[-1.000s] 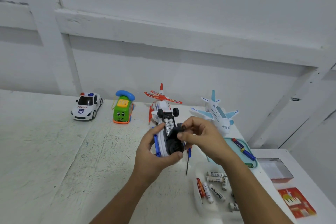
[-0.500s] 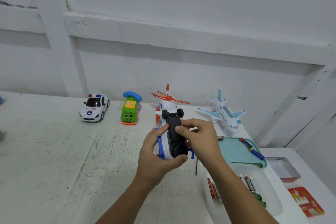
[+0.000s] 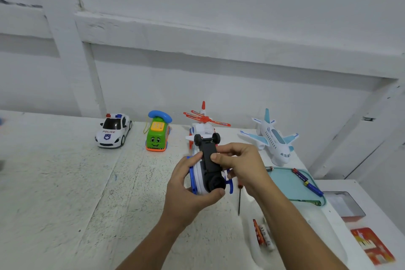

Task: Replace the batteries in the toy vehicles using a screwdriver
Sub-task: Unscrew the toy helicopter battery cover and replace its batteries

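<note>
**Both hands on the upturned toy**

Left hand cups the toy from its left side and underneath, thumb curled over the near black end. My view has the toy wheels-up above the table, white and blue with a black underside. The right hand pinches it from the other side, thumb pressed flat on the black panel and fingers curled behind.

Only one word reads clearly: "POLICE" on the bonnet of the police car, far left of the row along the wall. Next comes a green phone toy with a smiling face, then a helicopter partly hidden behind the held toy, then a plane.

A screwdriver lies on the table just below the right wrist. Loose batteries lie near my right forearm; their print is too small for me to read. A teal tray holds more batteries along its right edge. Beyond it sit a tin and a red card.

Tabletop is white, scuffed and speckled; the wall is white-painted board with a ledge.
</note>
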`<move>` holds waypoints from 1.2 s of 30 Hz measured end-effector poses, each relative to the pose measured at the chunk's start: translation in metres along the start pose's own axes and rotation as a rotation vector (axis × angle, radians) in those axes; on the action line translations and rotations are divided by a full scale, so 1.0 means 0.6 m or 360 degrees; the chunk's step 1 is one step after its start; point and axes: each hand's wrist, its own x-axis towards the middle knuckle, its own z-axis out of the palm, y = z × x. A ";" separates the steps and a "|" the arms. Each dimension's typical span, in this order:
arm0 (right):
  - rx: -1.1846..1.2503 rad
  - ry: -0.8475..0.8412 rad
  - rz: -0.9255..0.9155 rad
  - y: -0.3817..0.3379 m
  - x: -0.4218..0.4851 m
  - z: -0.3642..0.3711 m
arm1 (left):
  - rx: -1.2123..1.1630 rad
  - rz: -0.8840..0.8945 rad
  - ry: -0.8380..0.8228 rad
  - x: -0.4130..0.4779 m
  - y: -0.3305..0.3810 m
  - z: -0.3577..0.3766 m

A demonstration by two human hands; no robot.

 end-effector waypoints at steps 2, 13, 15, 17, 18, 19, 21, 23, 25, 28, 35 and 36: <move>0.0067 -0.0140 0.0058 0.004 0.011 -0.012 | 0.0005 -0.0032 0.0009 0.003 -0.007 0.000; -0.0878 -0.0198 0.0167 0.075 0.092 -0.090 | 0.0098 -0.0145 0.0068 0.000 -0.030 0.003; -0.1277 -0.0184 0.0237 0.087 0.101 -0.090 | 0.0103 -0.0160 0.0068 -0.002 -0.032 0.006; -0.1370 -0.0206 0.0326 0.095 0.104 -0.085 | 0.0093 -0.0162 0.0074 -0.004 -0.033 0.009; -0.1390 -0.0214 0.0357 0.098 0.106 -0.082 | 0.0090 -0.0162 0.0079 -0.005 -0.033 0.011; -0.1418 -0.0213 0.0370 0.101 0.108 -0.080 | 0.0085 -0.0162 0.0087 -0.006 -0.034 0.012; -0.1446 -0.0184 0.0368 0.106 0.109 -0.078 | 0.0078 -0.0163 0.0098 -0.007 -0.033 0.015; -0.1409 -0.0148 0.0349 0.109 0.107 -0.079 | 0.0083 -0.0168 0.0102 -0.009 -0.034 0.017; -0.1342 -0.0122 0.0327 0.113 0.103 -0.084 | 0.0080 -0.0180 0.0101 -0.011 -0.032 0.020; -0.1053 -0.0103 0.0332 0.119 0.095 -0.092 | 0.0062 -0.0187 0.0102 -0.013 -0.030 0.025; 0.0052 0.0058 0.0072 0.067 0.075 -0.106 | 0.0046 -0.0215 0.0116 -0.017 -0.026 0.032; 0.0124 0.0126 -0.0048 0.054 0.073 -0.107 | 0.0043 -0.0220 0.0111 -0.018 -0.025 0.033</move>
